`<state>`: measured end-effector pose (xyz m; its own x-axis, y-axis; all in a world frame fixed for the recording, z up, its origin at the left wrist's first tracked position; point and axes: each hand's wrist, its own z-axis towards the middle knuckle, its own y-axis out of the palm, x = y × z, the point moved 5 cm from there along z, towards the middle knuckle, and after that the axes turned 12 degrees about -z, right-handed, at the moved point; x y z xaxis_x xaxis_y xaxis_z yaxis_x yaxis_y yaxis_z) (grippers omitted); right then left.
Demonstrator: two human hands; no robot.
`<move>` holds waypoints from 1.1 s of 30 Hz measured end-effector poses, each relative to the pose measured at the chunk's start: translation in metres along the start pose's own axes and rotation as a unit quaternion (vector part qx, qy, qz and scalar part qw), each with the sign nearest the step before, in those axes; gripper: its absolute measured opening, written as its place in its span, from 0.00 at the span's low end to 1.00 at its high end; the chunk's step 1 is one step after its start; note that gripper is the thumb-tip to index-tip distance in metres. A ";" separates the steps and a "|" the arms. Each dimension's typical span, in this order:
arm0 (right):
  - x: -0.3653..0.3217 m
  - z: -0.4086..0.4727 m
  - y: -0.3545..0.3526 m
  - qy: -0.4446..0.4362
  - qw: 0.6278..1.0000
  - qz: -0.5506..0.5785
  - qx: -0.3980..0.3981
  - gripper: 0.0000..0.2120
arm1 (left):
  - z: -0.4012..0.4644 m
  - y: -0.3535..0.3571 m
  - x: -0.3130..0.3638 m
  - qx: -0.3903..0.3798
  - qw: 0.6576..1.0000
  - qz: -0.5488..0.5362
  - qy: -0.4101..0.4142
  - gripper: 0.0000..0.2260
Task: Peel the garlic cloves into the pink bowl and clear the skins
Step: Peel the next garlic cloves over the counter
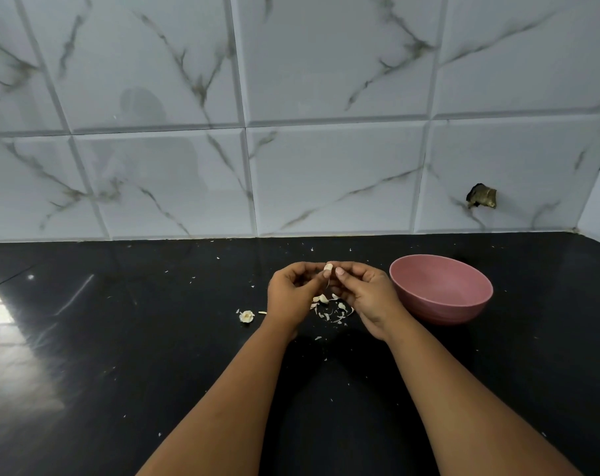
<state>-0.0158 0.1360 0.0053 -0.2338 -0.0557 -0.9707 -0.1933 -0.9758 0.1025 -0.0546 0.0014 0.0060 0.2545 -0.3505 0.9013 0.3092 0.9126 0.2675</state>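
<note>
- Reaching out side by side over the black counter, both forearms stretch away from the person, wrists angled inward so the fingertips meet.
- The left hand and right hand curl their fingers and pinch one garlic clove between them, raised above the counter.
- Loose skins lie scattered just beneath the hands.
- The pink bowl sits just beside the right hand.
- A garlic root stub lies near the left wrist.

The bowl stands on the table, right of both hands. Garlic skins lie below the hands; a garlic root end lies left.
</note>
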 end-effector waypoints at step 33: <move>-0.005 0.000 -0.011 -0.015 0.987 -0.121 0.101 0.07 | -0.001 0.007 0.000 -0.030 0.998 0.045 0.028 0.08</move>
<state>-0.0127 0.1466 0.0087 -0.1850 0.1834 -0.9655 -0.4330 -0.8971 -0.0875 -0.0516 0.0080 0.0079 0.3333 -0.2804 0.9002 0.3368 0.9272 0.1641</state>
